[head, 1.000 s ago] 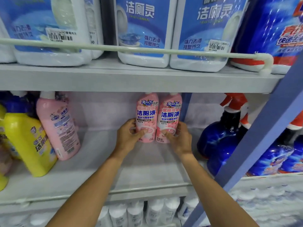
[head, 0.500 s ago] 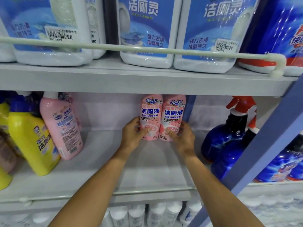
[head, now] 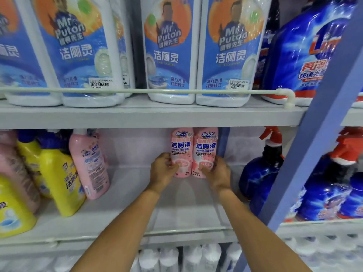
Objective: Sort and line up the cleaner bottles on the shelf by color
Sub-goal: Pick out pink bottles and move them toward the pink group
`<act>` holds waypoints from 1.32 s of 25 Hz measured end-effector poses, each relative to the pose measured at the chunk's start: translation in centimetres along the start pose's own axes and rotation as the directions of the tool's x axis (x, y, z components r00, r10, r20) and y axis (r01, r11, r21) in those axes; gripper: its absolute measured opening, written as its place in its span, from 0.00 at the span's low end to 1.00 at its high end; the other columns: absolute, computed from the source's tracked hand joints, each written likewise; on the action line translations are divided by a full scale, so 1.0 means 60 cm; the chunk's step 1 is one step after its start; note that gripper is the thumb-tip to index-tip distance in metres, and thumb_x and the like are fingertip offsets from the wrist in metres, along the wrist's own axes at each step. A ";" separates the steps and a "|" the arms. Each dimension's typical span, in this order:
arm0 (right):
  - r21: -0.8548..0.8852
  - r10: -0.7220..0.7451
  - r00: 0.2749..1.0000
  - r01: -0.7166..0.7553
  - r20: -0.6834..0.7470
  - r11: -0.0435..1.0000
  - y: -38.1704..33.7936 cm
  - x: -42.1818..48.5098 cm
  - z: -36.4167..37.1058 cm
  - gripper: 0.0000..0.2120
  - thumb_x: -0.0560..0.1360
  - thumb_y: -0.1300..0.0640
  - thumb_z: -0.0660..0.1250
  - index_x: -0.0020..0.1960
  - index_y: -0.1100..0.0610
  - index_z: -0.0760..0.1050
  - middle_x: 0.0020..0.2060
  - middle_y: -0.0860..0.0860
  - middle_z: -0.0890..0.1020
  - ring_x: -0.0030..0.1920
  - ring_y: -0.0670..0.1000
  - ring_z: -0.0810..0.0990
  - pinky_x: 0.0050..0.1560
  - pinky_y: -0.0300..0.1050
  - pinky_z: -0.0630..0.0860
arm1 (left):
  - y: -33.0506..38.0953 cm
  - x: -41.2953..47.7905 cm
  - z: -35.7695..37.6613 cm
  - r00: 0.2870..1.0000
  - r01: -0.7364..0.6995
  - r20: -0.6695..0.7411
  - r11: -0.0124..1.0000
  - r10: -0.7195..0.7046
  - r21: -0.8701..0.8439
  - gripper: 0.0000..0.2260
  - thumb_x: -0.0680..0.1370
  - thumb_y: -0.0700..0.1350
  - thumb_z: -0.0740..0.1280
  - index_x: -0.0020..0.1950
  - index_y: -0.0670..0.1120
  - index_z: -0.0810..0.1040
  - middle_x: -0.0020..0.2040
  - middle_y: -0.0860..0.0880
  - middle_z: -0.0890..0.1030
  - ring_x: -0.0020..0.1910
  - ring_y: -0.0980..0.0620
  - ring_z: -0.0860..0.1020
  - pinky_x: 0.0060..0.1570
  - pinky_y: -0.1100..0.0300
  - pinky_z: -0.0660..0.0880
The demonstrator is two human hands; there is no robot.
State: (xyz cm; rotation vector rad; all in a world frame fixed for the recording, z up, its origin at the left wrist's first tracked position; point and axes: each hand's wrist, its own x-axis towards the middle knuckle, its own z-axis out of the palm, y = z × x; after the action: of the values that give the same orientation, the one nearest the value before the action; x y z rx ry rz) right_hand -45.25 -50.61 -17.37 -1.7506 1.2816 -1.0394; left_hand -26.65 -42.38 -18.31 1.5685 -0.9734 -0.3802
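On the far left of the middle shelf (head: 121,218) I see yellow bottles (head: 59,179) leaning together, with a lone pink bottle (head: 88,165) tilted against them on their right. A bare stretch of shelf separates that group from my hands.

My left hand (head: 163,170) is curled around the left side of the left pink bottle (head: 181,152), thumb pressed on its front label, fingers wrapped behind it. Touching it on the right stands the right pink bottle (head: 205,152), and my right hand (head: 218,172) grips that one the same way, thumb on the label, fingers round the far side. Both bottles stand upright, side by side, at the back of the shelf against the rear wall, their tops hidden under the upper shelf (head: 149,116).

Right of my right hand, a little apart, are dark blue spray bottles (head: 259,173) with red triggers, partly hidden behind a slanting blue post (head: 314,138).

On the upper shelf, from left to right, white jugs (head: 170,55) with blue labels stand behind a white rail (head: 137,91), and a large blue jug (head: 298,55) sits at the right end.
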 end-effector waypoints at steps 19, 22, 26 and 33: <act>0.351 -0.371 0.845 0.238 0.384 0.906 -0.357 -0.216 0.295 0.38 0.68 0.52 0.83 0.74 0.50 0.71 0.65 0.47 0.76 0.58 0.50 0.79 0.56 0.43 0.77 | 0.098 -0.220 -0.580 0.786 -0.100 -0.611 0.995 0.097 0.029 0.21 0.73 0.36 0.79 0.62 0.45 0.78 0.54 0.42 0.84 0.51 0.47 0.83 0.47 0.61 0.81; 0.357 -0.359 0.883 0.244 0.302 0.902 -0.401 -0.224 0.336 0.26 0.66 0.49 0.82 0.59 0.40 0.74 0.54 0.47 0.81 0.52 0.51 0.82 0.58 0.47 0.79 | 0.122 -0.199 -0.672 0.726 -0.072 -0.681 0.995 0.097 0.064 0.21 0.72 0.40 0.80 0.62 0.46 0.78 0.53 0.44 0.84 0.52 0.49 0.83 0.52 0.56 0.81; 0.268 -0.260 0.944 0.202 0.201 0.942 -0.427 -0.221 0.369 0.23 0.71 0.48 0.79 0.62 0.50 0.75 0.56 0.52 0.83 0.56 0.55 0.83 0.53 0.42 0.73 | 0.129 -0.122 -0.729 0.808 0.037 -0.589 0.997 0.012 0.071 0.12 0.72 0.41 0.79 0.52 0.40 0.81 0.50 0.43 0.85 0.44 0.54 0.85 0.49 0.54 0.83; 0.085 -0.217 0.961 0.205 0.172 0.975 -0.436 -0.212 0.374 0.20 0.73 0.51 0.76 0.60 0.56 0.76 0.53 0.55 0.83 0.57 0.58 0.81 0.51 0.42 0.71 | 0.129 -0.007 -0.717 0.882 0.395 -0.403 0.849 -0.244 0.351 0.14 0.63 0.54 0.78 0.41 0.50 0.78 0.53 0.47 0.86 0.52 0.48 0.84 0.57 0.51 0.83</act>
State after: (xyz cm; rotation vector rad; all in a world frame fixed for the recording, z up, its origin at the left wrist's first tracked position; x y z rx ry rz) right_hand -17.20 -29.91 -5.86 -1.9135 0.9538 -1.0015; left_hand 0.83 -13.58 -0.26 2.1285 -0.5287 -0.1130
